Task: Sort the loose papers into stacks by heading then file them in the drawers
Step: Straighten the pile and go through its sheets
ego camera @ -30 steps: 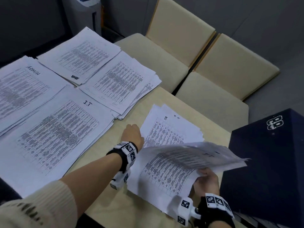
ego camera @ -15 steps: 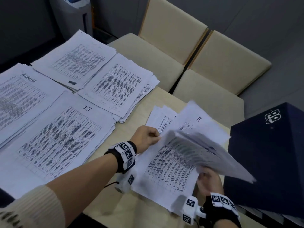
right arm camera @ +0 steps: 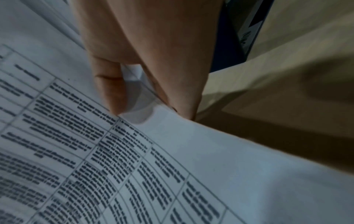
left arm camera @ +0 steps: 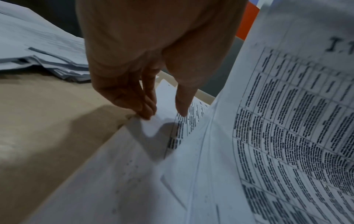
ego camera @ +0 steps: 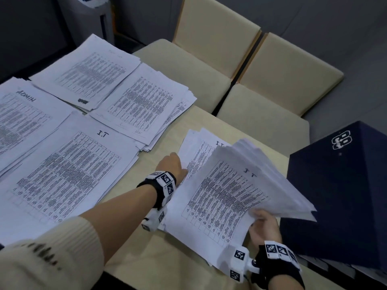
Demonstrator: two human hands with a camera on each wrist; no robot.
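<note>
right hand (ego camera: 264, 228) pinched the lifted i.t sheaf (ego camera: 234, 191) at its near corner, over the table (ego camera: 184, 266) — left hand (ego camera: 170, 166) lay fingers-straight on the flat i.t sheets (ego camera: 193, 147) beneath, beside the dark drawer box (ego camera: 339, 197).

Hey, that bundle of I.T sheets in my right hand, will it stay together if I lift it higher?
Probably floppy: the bundle of sheets already bows upward from the right hand, which pinches only one near corner. Its far edges fan apart, so loose pages may well slide out. It likely feels light.
</note>
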